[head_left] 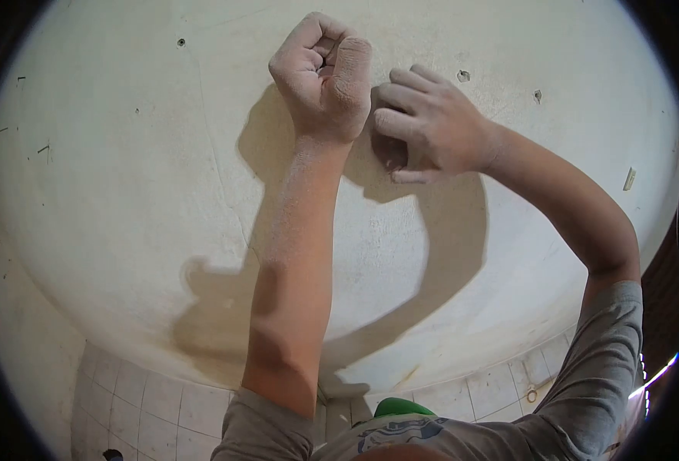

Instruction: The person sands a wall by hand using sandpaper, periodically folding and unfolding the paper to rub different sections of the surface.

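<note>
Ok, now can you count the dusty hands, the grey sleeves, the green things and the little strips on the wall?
Dusty hands: 2 (left hand, right hand)
Grey sleeves: 2 (left sleeve, right sleeve)
Green things: 1 (green thing, partly hidden)
Little strips on the wall: 1 (tan strip)
Total: 6
</note>
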